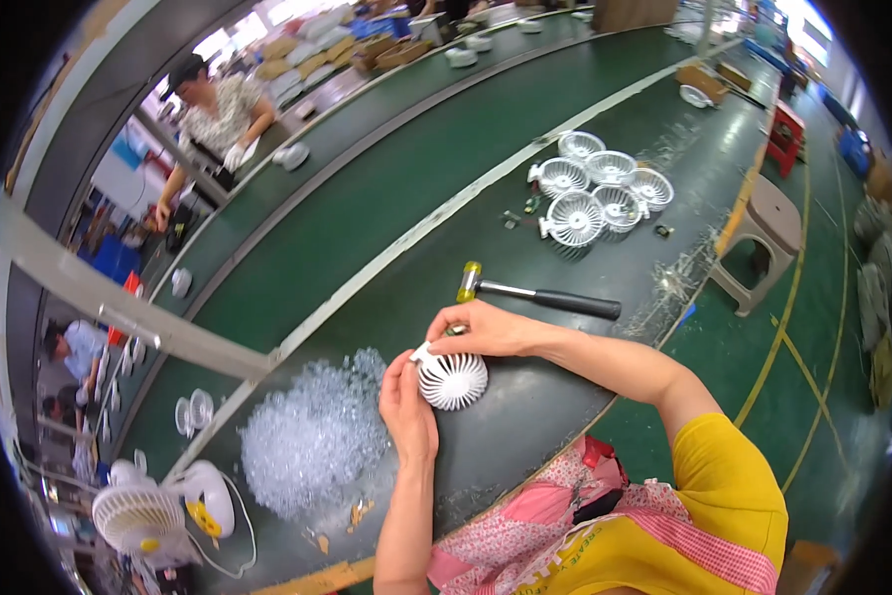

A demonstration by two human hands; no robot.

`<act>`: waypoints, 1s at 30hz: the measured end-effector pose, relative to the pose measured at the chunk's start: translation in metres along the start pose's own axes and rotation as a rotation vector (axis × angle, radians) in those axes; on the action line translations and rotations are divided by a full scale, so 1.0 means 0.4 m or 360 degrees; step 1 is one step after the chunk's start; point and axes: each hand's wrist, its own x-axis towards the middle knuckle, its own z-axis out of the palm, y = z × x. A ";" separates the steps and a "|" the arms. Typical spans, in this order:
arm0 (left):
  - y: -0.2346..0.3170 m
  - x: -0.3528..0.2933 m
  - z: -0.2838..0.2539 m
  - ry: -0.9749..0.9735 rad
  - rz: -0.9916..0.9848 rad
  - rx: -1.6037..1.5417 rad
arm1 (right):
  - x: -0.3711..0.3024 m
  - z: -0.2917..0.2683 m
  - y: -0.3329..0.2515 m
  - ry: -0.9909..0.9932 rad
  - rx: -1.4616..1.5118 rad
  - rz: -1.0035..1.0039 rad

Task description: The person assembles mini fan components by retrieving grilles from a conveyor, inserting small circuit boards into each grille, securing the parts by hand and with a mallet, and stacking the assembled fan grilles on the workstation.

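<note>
Between my two hands is a white slotted fan housing (453,383), round with radial ribs, held a little above the dark bench. My left hand (406,407) grips its left side near a small stub. From above, my right hand (478,329) closes on the stub end, where a small greenish part (456,329) shows by the fingers; its exact kind is unclear. Just beyond my right hand lies a hammer (535,295) with a yellow head and black handle. Left of my hands is a heap of small clear plastic pieces (312,436).
Several white fan housings (605,185) sit farther right on the bench (525,407). At the left stand a white desk fan (138,518) and its cable. A metal post (138,297) rises at left. Across the conveyor (386,188) a person (218,119) works. A stool (764,238) stands at right.
</note>
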 end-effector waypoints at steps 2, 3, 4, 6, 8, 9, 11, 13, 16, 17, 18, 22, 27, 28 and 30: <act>-0.007 -0.010 0.032 0.0044 0.0167 0.0038 | 0.036 -0.053 -0.017 0.0193 0.0102 -0.0166; -0.011 -0.012 0.027 0.0020 0.0231 0.0213 | 0.053 -0.080 -0.049 0.0350 0.0131 -0.0217; -0.025 -0.013 0.027 0.0001 0.0280 0.0349 | 0.076 -0.118 -0.062 0.0522 0.0161 -0.0294; -0.048 -0.010 0.025 -0.0032 0.0372 0.0592 | 0.129 -0.196 -0.070 0.0894 -0.0128 -0.0596; -0.056 -0.008 0.027 -0.0039 0.0345 0.0722 | 0.155 -0.279 -0.059 0.1050 -0.0921 -0.0744; -0.056 -0.008 0.026 -0.0026 0.0363 0.0724 | 0.164 -0.308 -0.052 0.1134 -0.1285 -0.0723; -0.057 -0.011 0.015 -0.0042 0.0386 0.0749 | 0.164 -0.358 -0.035 0.1482 -0.1619 -0.0647; -0.059 -0.010 0.013 -0.0046 0.0393 0.0739 | 0.136 -0.415 -0.028 0.1713 -0.2277 -0.0110; -0.072 -0.007 0.010 -0.0054 0.0463 0.0893 | 0.090 -0.520 0.021 0.1575 -0.2523 0.0684; -0.085 -0.004 0.013 -0.0063 0.0518 0.0991 | 0.061 -0.563 0.068 0.1645 -0.2614 0.0544; -0.085 -0.003 0.017 -0.0090 0.0484 0.0977 | 0.043 -0.599 0.107 0.1545 -0.2612 0.0590; -0.079 -0.008 0.012 -0.0142 0.0466 0.0931 | 0.056 -0.577 0.110 0.1509 -0.2490 0.0544; -0.019 -0.032 0.031 -0.0147 0.0440 0.1105 | -0.008 -0.382 -0.056 0.1305 -0.2169 -0.0446; -0.007 -0.031 0.038 -0.0123 0.0786 0.1305 | -0.020 -0.329 -0.090 0.1172 -0.2125 -0.0589; 0.012 -0.021 0.047 -0.0098 0.1123 0.1505 | -0.043 -0.236 -0.119 0.0887 -0.2065 -0.0973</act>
